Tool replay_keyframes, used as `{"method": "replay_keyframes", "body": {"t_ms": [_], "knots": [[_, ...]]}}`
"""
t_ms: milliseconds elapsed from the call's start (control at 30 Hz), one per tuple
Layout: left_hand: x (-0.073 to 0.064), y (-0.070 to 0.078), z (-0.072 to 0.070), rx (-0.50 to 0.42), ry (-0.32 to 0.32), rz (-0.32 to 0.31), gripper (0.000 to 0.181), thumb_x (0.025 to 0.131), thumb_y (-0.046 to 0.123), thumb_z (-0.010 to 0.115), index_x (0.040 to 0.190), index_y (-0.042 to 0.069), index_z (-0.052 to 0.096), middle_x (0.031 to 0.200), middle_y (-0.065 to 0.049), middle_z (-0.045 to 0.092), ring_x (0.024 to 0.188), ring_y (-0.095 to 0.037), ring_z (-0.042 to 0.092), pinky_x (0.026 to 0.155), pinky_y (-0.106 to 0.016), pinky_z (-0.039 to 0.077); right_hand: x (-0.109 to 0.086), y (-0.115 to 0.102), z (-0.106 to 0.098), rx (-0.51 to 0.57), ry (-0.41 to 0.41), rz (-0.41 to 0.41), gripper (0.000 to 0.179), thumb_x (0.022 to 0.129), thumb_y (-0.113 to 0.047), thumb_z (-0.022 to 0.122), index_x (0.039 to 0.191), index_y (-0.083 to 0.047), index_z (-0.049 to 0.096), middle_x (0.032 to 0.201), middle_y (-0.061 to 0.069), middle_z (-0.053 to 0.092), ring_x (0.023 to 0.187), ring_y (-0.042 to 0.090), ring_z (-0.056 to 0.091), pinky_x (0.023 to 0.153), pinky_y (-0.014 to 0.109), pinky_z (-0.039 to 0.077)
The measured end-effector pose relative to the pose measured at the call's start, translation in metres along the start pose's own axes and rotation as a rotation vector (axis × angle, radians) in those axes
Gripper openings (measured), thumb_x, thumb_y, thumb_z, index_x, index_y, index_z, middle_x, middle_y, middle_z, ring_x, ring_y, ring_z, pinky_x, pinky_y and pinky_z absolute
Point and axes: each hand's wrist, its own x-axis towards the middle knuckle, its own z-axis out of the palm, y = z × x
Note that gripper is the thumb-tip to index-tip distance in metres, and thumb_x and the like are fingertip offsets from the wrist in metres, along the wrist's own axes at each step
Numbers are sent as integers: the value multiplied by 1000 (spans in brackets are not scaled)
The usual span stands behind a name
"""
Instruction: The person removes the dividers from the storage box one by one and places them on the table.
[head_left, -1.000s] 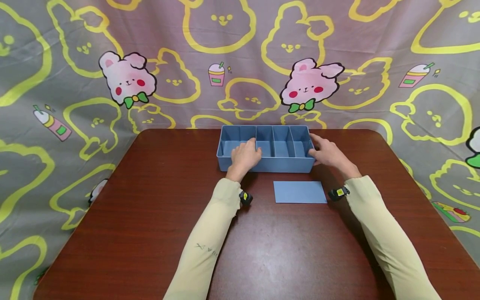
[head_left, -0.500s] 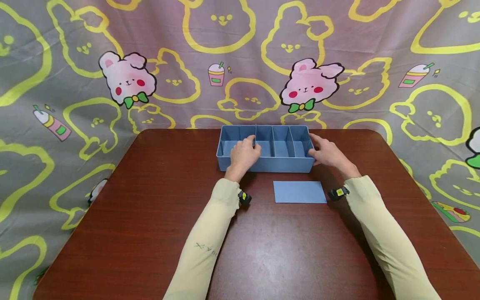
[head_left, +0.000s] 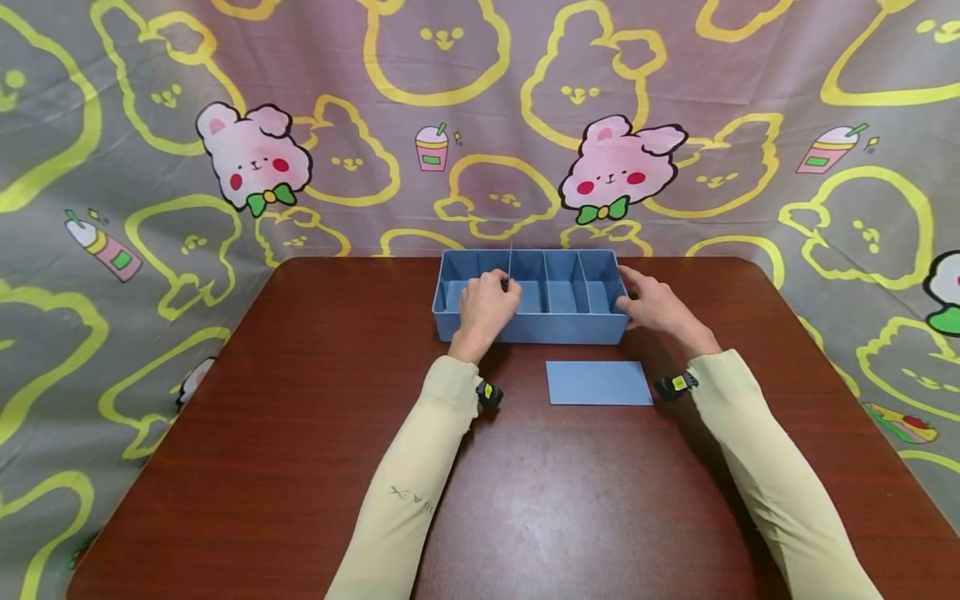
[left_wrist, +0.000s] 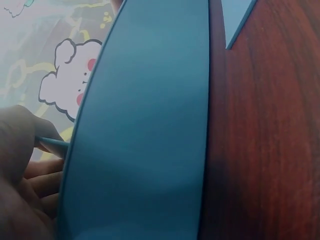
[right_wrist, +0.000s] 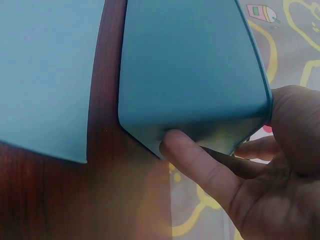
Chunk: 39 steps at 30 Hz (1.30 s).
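Observation:
A blue rectangular storage box [head_left: 558, 329] with upright dividers stands near the table's far edge. My left hand [head_left: 486, 308] reaches over its front rim and pinches a thin divider [left_wrist: 53, 142] between thumb and fingers, as the left wrist view shows. That divider's far top corner pokes above the back rim. At the box's right end, my right hand [head_left: 657, 307] grips the end wall. One fingertip [right_wrist: 175, 140] presses on its outside, and other fingers are partly hidden behind the box.
A flat blue rectangular panel [head_left: 600, 383] lies on the brown table [head_left: 300, 417] in front of the box, between my wrists. Behind the table hangs a patterned curtain [head_left: 345, 67].
The pinched divider has risen, its far corner now showing higher above the back rim. My left hand has shifted slightly left and curled more. My right hand stays put.

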Motion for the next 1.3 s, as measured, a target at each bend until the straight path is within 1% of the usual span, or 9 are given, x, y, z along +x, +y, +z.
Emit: {"method": "replay_keyframes", "body": {"t_ms": [100, 200, 567, 733, 867, 967, 1100, 1200, 1300], "knots": [[-1, 2, -2, 0, 8, -4, 24, 96, 27, 54, 101, 12, 72, 78, -4, 71, 57, -19, 59, 56, -31, 48, -1, -1, 0, 0, 0, -3, 72, 96, -14, 49, 158, -9, 13, 148, 33, 37, 77, 23, 71, 75, 41, 59], [-2, 4, -4, -3, 16, -2, 24, 97, 28, 53, 99, 11, 71, 75, -3, 70, 55, -18, 58, 52, -30, 46, -1, -1, 0, 5, -3, -3, 72, 96, -14, 49, 158, -9, 13, 149, 32, 36, 78, 23, 71, 75, 40, 59], [-2, 11, -8, 51, 113, 48, 20, 97, 24, 55, 86, 12, 67, 65, -2, 65, 48, -17, 54, 45, -27, 40, -2, -2, 0, 4, -2, 2, 71, 97, -14, 50, 158, -9, 12, 149, 33, 36, 77, 23, 71, 76, 42, 59], [-5, 16, -11, 118, 125, 81, 25, 98, 23, 54, 76, 13, 59, 55, -2, 56, 41, -16, 49, 40, -25, 31, -1, -1, 0, 4, -8, 5, 72, 97, -14, 49, 158, -10, 12, 147, 33, 38, 75, 22, 70, 76, 41, 59], [-6, 19, -12, 158, 142, 104, 27, 99, 24, 53, 74, 13, 56, 52, -2, 52, 38, -16, 46, 38, -24, 28, 0, 0, 1, 2, -6, 5, 72, 97, -14, 50, 158, -10, 12, 148, 33, 37, 74, 21, 70, 75, 40, 59], [-6, 21, -14, 164, 168, 115, 26, 99, 23, 53, 77, 12, 58, 53, -2, 54, 38, -16, 48, 38, -25, 31, 0, 0, 1, 6, -7, 5, 72, 97, -14, 49, 158, -10, 11, 148, 33, 37, 75, 21, 71, 75, 40, 59], [-5, 25, -19, 138, 208, 124, 23, 98, 23, 55, 80, 12, 63, 59, -3, 63, 44, -19, 55, 43, -30, 42, 0, 0, 1, 2, -3, 7, 73, 96, -14, 49, 158, -10, 11, 149, 33, 36, 74, 21, 71, 75, 40, 59], [-5, 25, -24, 81, 232, 120, 21, 96, 23, 57, 81, 11, 66, 66, -4, 68, 50, -21, 60, 50, -33, 48, 0, 0, 1, -7, -1, 9, 73, 96, -15, 49, 158, -10, 11, 149, 33, 36, 73, 20, 70, 75, 40, 59], [-4, 25, -30, 21, 247, 110, 20, 96, 23, 59, 85, 10, 68, 69, -5, 70, 52, -21, 60, 54, -34, 49, 0, 0, 1, -7, -1, 4, 72, 97, -14, 49, 158, -9, 12, 148, 33, 37, 73, 21, 71, 75, 40, 59]]}}
